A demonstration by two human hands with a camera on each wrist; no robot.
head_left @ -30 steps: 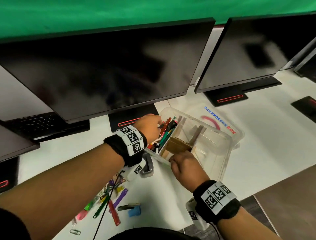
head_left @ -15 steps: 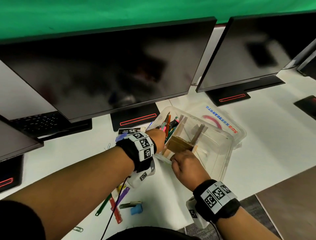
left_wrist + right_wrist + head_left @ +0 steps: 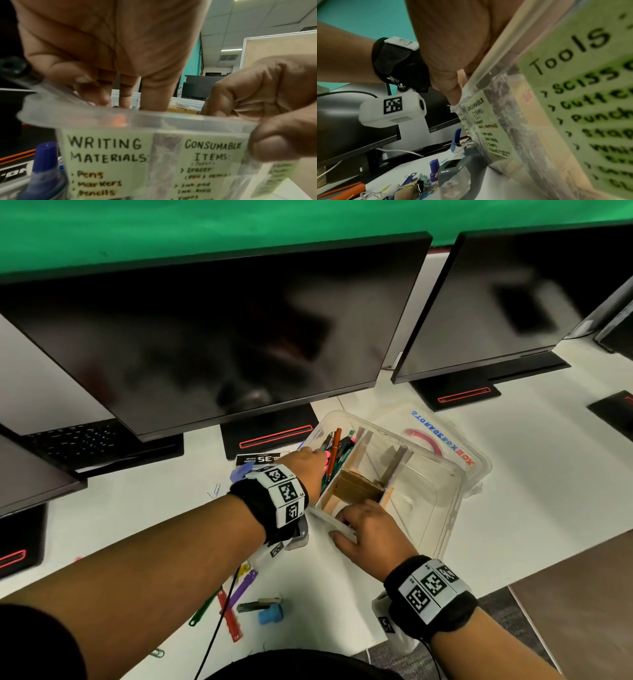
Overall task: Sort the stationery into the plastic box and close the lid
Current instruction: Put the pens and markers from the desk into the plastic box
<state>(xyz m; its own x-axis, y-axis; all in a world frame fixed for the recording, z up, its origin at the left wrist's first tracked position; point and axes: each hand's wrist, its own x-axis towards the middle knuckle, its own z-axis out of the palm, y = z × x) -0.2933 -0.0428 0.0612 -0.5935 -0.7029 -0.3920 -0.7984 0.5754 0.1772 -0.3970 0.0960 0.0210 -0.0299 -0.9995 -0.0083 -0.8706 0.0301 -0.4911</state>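
The clear plastic box (image 3: 442, 508) sits right of centre in the head view on the white surface (image 3: 534, 467), tilted, with its lid (image 3: 455, 440) lying open behind it toward the upper right, printed with blue and red letters. Cardboard dividers (image 3: 359, 484) split the box into compartments. The leftmost one holds pens and markers (image 3: 334, 453) standing at a slant.

The left hand (image 3: 306, 465) reaches in from the left, forearm stretched diagonally across the frame, wrist above the box's near-left corner. In the left wrist view its fingers (image 3: 126, 93) point straight down into the compartment labelled "Writing Materials" (image 3: 106, 151); whether they hold anything below the rim cannot be told.

The right hand (image 3: 371, 530) comes up from the lower right and grips the box's near rim, thumb (image 3: 274, 146) on the outer wall beside the "Consumable Items" label (image 3: 212, 150) and the curled fingers (image 3: 243, 94) hooked over the edge inside.

In the lower centre of the head view loose stationery lies on the surface: a red strip (image 3: 230, 616), a purple strip (image 3: 244, 587), a green strip (image 3: 202, 613) and a blue cap-like piece (image 3: 270, 613). Dark monitors (image 3: 212, 337) fill the upper frame.
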